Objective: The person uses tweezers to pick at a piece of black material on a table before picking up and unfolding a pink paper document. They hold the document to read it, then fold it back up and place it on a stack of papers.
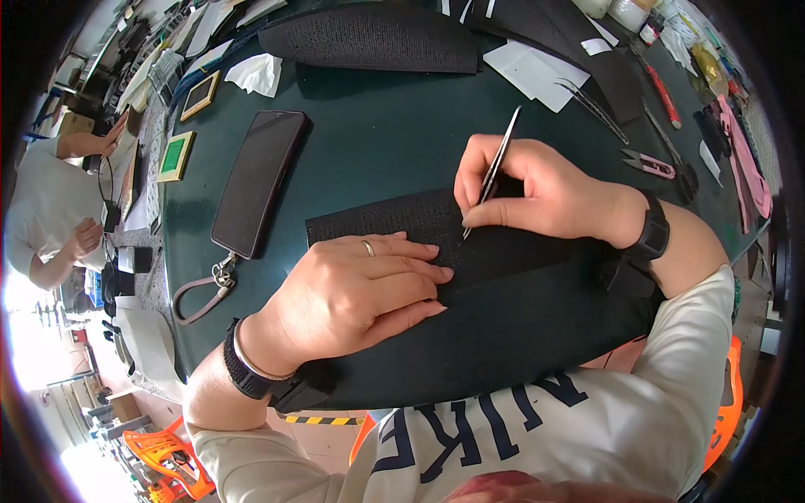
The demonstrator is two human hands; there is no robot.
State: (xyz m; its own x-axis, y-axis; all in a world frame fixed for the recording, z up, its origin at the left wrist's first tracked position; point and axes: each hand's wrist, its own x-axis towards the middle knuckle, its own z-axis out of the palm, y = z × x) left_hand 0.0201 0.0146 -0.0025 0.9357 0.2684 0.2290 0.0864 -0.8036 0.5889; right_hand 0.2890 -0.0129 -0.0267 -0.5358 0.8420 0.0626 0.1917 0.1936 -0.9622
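White sweatshirt (537, 448) foremost, we hold the black sheet (495, 258) on the tabletop (377, 126) under our flat left hand (356, 285) and pinch tweezers (497, 163) in our right hand (549, 189), apparently for surface picking, next requiring steady tips.

White top (608, 432) | navy lettering (495, 427) | black wristbands (653, 230) | bangle (251, 360) | ring (368, 249)
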